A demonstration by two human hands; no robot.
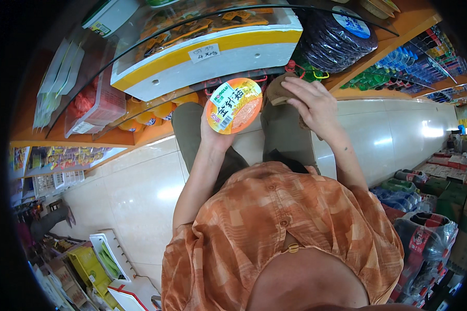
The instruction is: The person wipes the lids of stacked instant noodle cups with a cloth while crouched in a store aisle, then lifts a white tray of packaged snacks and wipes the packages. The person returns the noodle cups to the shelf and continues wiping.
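Observation:
My left hand (216,137) holds a round tub with an orange and yellow printed lid (235,105), which faces up toward me. The lid bears writing and a barcode. A brown cloth (279,90) hangs from my right hand (311,102), pinched under the fingers to the right of the tub. The two hands are apart, and the cloth does not touch the lid. Beyond them, on a wooden shelf, stands a white foam box (222,64) with a yellow band and a handwritten tag. It holds packets with dark contents and orange labels.
A glass strip (148,37) edges the shelf. A plastic basket (97,105) with red bags is at left, and a dark wrapped stack (334,39) at right. Orange-capped jugs (140,120) sit below. Bottle packs (424,237) stand behind me at right, foam boxes (111,254) at lower left.

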